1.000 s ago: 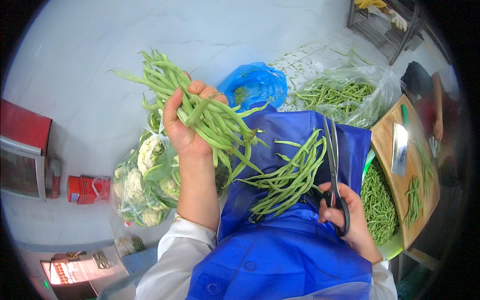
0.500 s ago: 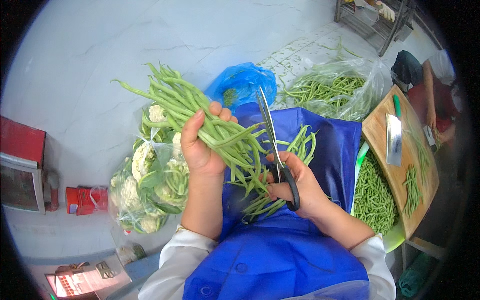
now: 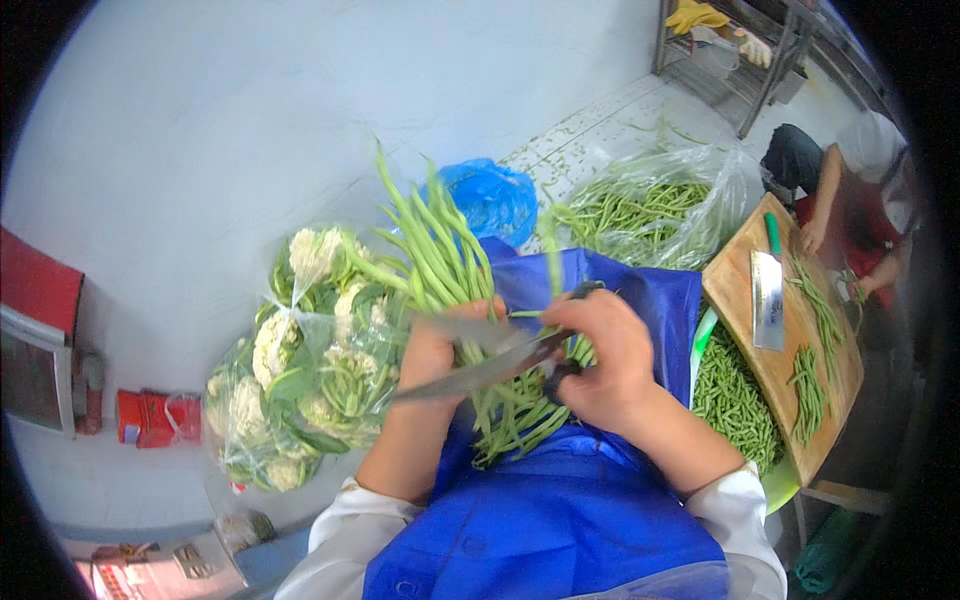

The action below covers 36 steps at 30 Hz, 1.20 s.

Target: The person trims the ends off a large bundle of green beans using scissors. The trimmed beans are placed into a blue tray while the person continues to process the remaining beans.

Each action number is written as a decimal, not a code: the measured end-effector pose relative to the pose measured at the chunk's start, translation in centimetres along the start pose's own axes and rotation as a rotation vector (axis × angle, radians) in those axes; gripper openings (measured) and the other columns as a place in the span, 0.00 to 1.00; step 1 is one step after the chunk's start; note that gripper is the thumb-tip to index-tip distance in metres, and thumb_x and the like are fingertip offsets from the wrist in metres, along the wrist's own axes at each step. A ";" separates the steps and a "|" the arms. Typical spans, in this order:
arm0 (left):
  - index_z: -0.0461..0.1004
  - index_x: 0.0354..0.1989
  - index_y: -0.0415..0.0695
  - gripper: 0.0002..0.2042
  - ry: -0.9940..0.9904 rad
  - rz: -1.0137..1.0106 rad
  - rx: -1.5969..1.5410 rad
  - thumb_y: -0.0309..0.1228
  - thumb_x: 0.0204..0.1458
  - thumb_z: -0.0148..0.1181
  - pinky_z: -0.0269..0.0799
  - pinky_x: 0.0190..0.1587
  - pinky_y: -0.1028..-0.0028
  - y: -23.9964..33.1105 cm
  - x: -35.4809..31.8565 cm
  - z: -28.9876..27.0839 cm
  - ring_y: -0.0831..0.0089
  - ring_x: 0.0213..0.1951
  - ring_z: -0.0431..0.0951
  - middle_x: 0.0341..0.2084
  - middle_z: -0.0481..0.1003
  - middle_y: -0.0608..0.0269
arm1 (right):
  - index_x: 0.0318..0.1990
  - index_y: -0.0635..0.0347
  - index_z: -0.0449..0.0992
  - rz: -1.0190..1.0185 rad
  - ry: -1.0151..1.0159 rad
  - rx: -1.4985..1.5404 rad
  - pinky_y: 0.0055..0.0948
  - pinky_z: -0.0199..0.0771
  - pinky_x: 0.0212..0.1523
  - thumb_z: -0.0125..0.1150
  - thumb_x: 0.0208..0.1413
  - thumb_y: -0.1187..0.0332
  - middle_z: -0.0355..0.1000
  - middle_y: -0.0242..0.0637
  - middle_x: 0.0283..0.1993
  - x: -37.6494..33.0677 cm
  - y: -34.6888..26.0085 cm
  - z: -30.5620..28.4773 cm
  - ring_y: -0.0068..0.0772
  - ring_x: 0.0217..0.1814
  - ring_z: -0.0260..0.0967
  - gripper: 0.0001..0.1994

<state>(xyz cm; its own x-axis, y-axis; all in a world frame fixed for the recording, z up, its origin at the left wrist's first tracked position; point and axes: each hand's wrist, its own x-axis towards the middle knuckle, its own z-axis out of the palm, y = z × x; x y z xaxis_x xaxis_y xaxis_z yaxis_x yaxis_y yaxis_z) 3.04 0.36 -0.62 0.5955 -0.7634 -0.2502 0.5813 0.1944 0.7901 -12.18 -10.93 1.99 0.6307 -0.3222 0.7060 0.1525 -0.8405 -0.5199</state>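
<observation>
My left hand (image 3: 432, 345) is closed around a bunch of long green beans (image 3: 440, 245), whose upper ends fan out above the fist. In my right hand (image 3: 612, 345) are black-handled scissors (image 3: 485, 372), their motion-blurred blades pointing left across the front of my left hand. A single smeared bean (image 3: 553, 255) stands up by my right fingers; whether they pinch it is unclear. Below the hands, more beans (image 3: 515, 425) hang and lie over my blue apron (image 3: 540, 510).
A clear bag of cauliflower (image 3: 262, 352) stands left. Ahead are a blue bag (image 3: 490, 195) and a clear bag of beans (image 3: 650, 205). Right, a cutting board (image 3: 740, 270) with a cleaver (image 3: 768, 300) partly covers a basin of cut beans (image 3: 735, 400). Another person's hand (image 3: 812, 236) is beyond.
The scissors have swung from pointing up to pointing left and down. My left hand has lowered, and the bunch stands more upright. A lone bean now shows by my right fingers.
</observation>
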 end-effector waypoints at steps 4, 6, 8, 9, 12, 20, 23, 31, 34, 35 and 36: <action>0.69 0.50 0.34 0.17 -0.458 -0.194 -0.341 0.30 0.54 0.55 0.75 0.45 0.64 -1.1 0.6 -1.7 0.62 0.40 0.78 0.41 0.76 0.50 | 0.41 0.58 0.73 0.020 -0.176 0.209 0.38 0.70 0.36 0.63 0.27 0.82 0.72 0.38 0.35 1.6 -0.5 0.2 0.45 0.35 0.69 0.25; 0.66 0.55 0.36 0.20 -0.588 -0.210 -0.476 0.35 0.57 0.51 0.72 0.51 0.64 -2.6 1.4 -3.7 0.63 0.47 0.75 0.48 0.73 0.53 | 0.43 0.58 0.73 0.111 -0.240 0.284 0.37 0.70 0.38 0.63 0.27 0.82 0.71 0.39 0.37 0.5 0.1 0.9 0.46 0.37 0.69 0.26; 0.63 0.60 0.39 0.26 -0.680 -0.201 -0.566 0.44 0.59 0.50 0.68 0.55 0.62 -3.2 1.6 -3.8 0.62 0.52 0.73 0.53 0.70 0.55 | 0.45 0.58 0.72 0.254 -0.385 0.329 0.35 0.71 0.42 0.64 0.27 0.81 0.71 0.40 0.40 -0.9 0.6 1.8 0.46 0.41 0.69 0.28; 0.61 0.62 0.41 0.29 -0.729 -0.199 -0.610 0.49 0.59 0.49 0.67 0.57 0.61 -3.3 1.6 -3.6 0.62 0.54 0.71 0.55 0.69 0.56 | 0.47 0.58 0.71 0.260 -0.379 0.328 0.35 0.71 0.44 0.64 0.30 0.81 0.71 0.40 0.42 -1.5 0.6 1.8 0.45 0.43 0.69 0.28; 0.59 0.63 0.43 0.34 -0.727 -0.156 -0.525 0.55 0.55 0.53 0.67 0.57 0.61 -4.0 2.3 -4.2 0.62 0.54 0.71 0.55 0.69 0.55 | 0.51 0.58 0.66 0.317 -0.352 0.374 0.34 0.70 0.50 0.63 0.38 0.83 0.72 0.40 0.45 -2.5 0.5 1.9 0.40 0.49 0.70 0.27; 0.63 0.58 0.40 0.27 -0.599 -0.118 -0.439 0.36 0.50 0.61 0.67 0.57 0.61 -3.3 1.0 -2.6 0.61 0.51 0.73 0.48 0.72 0.53 | 0.56 0.58 0.55 0.644 -0.047 0.600 0.34 0.62 0.61 0.59 0.48 0.85 0.71 0.43 0.49 -5.0 0.1 4.1 0.34 0.58 0.67 0.29; 0.67 0.53 0.38 0.22 -0.515 -0.180 -0.409 0.31 0.50 0.60 0.69 0.54 0.63 -3.8 1.2 -2.7 0.62 0.48 0.75 0.45 0.73 0.54 | 0.55 0.59 0.57 0.592 -0.132 0.541 0.32 0.65 0.59 0.60 0.48 0.84 0.72 0.42 0.50 -5.6 0.4 3.7 0.31 0.54 0.70 0.28; 0.74 0.40 0.39 0.13 0.016 0.322 0.526 0.22 0.44 0.64 0.72 0.36 0.75 -0.2 -0.2 -0.6 0.77 0.32 0.76 0.31 0.77 0.65 | 0.52 0.61 0.69 0.581 -0.215 0.553 0.27 0.72 0.50 0.73 0.42 0.74 0.75 0.39 0.44 -6.2 1.0 1.0 0.29 0.47 0.74 0.27; 0.74 0.40 0.39 0.14 0.087 0.583 0.848 0.24 0.43 0.65 0.72 0.35 0.75 3.0 -0.6 -0.3 0.78 0.32 0.77 0.30 0.78 0.64 | 0.56 0.63 0.67 0.719 -0.247 0.719 0.26 0.73 0.45 0.74 0.43 0.69 0.74 0.37 0.41 -7.8 1.2 -1.1 0.27 0.43 0.73 0.31; 0.74 0.41 0.39 0.14 0.076 0.701 0.908 0.24 0.43 0.65 0.72 0.35 0.74 3.7 -0.7 -0.4 0.77 0.31 0.77 0.30 0.78 0.63 | 0.57 0.63 0.67 0.789 -0.329 0.889 0.25 0.73 0.44 0.74 0.44 0.68 0.73 0.36 0.40 -7.2 0.4 -2.1 0.27 0.42 0.72 0.32; 0.73 0.41 0.39 0.15 0.056 0.758 0.944 0.24 0.43 0.64 0.72 0.33 0.74 4.5 -1.2 -0.1 0.77 0.30 0.76 0.28 0.77 0.62 | 0.58 0.64 0.66 0.868 -0.406 1.059 0.25 0.73 0.43 0.74 0.45 0.66 0.73 0.35 0.40 -6.9 -0.5 -3.1 0.26 0.41 0.72 0.33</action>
<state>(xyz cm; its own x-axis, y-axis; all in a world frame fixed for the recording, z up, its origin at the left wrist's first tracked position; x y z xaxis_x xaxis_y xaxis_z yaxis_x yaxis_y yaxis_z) 5.01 2.23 3.20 0.6465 -0.6177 0.4477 -0.5447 0.0372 0.8378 -18.93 -9.59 -1.12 0.9595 -0.2608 -0.1063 -0.0151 0.3293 -0.9441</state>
